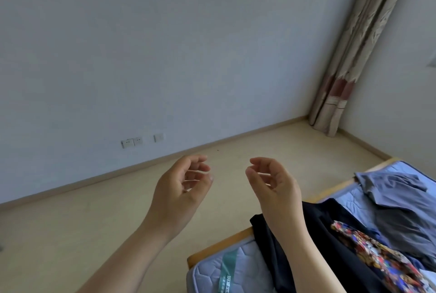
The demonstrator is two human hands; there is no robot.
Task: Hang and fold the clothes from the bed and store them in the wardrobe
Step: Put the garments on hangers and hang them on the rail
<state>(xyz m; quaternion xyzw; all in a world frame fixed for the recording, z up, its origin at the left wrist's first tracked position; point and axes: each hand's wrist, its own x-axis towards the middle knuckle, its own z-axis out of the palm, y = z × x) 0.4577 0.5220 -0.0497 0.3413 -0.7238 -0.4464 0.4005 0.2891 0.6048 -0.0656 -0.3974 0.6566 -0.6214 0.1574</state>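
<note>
Two bare hands are hovering, holding nothing, beside a bed strewn with clothes.

The left hand point(181, 184) and right hand point(271, 184) are facing each other, apart, with fingers loosely curled; beneath and ahead of them a smooth beige floor point(94, 222) is running to a plain pale wall point(165, 45) carrying white wall sockets point(141, 141), and far right of the hands a patterned curtain point(354, 56) is hanging in the corner. The bed point(250, 264), with its quilted blue mattress and wooden frame, is lying below and right of the right hand. A black garment point(330, 229) with a colourful print point(382, 259) is lying crumpled on it, just under the right wrist, and a rumpled grey-blue shirt point(401, 210) is lying farther right.
</note>
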